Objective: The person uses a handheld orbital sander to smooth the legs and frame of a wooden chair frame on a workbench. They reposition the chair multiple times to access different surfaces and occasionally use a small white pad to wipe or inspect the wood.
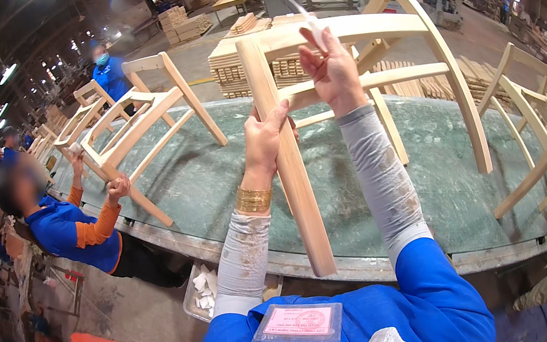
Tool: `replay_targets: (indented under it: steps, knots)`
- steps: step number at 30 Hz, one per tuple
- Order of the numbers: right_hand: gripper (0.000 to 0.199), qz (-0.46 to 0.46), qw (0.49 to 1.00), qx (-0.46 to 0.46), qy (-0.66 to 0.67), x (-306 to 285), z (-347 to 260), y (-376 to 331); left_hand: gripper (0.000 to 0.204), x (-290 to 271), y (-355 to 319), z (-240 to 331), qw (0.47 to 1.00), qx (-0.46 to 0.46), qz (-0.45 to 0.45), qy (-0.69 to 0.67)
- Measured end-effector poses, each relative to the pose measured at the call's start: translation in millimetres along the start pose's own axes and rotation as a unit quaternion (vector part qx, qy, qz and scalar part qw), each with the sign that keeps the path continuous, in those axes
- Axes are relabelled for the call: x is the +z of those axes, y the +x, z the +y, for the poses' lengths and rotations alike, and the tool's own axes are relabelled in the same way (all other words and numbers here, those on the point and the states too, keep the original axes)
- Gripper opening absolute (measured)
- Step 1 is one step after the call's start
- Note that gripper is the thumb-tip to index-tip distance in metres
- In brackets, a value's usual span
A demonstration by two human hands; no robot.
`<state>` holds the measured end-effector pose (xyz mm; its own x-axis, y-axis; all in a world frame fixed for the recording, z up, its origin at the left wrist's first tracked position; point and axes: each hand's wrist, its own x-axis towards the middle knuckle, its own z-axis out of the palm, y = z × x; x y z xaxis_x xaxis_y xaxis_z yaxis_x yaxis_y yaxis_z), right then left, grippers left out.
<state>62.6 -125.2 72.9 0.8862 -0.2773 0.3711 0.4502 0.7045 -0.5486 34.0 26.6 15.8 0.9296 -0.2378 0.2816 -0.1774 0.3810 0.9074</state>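
Here: pale chair frame lifted over the green desk

Unfinished light wood chair frame [342, 60] stands tilted on the desk [218, 180], one leg overhanging its near edge. Left hand [267, 137] closes its grip around that leg; right hand [333, 72], above the left, pinches a thin pale tool, its tip too blurred to identify.

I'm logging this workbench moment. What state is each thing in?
Chair frame: unfinished wood, tipped up on the table, held.
Left hand: gripping the frame's leg.
Right hand: on the crossbar, holding a pale stick.
Second frame: lying tilted, held by a co-worker.
Third frame: unheld, tilted.
Table: green top.
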Motion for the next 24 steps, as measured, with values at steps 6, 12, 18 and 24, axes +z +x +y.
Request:
replay_targets:
  steps: [6, 12, 18, 24]
  knots:
    - [0.035, -0.041, 0.993, 0.004, -0.114, 17.1, 17.3, 13.7, 0.03, -1.7, 0.8, -1.9, 1.0, 0.01, -0.006, 0.01]
    - [0.031, -0.083, 0.976, -0.021, -0.199, 13.4, 17.8, 12.9, 0.031, 1.9, -2.5, -4.1, 1.0, 0.016, -0.002, 0.003]
    - [0.035, -0.088, 0.977, -0.005, -0.194, 8.2, 7.5, 8.9, 0.031, 5.1, -6.8, -1.2, 1.0, 0.018, -0.008, 0.009]
    - [0.032, -0.08, 0.983, -0.052, -0.159, 18.1, 12.1, 12.0, 0.033, 6.1, -10.8, -3.6, 1.0, 0.018, -0.006, -0.003]
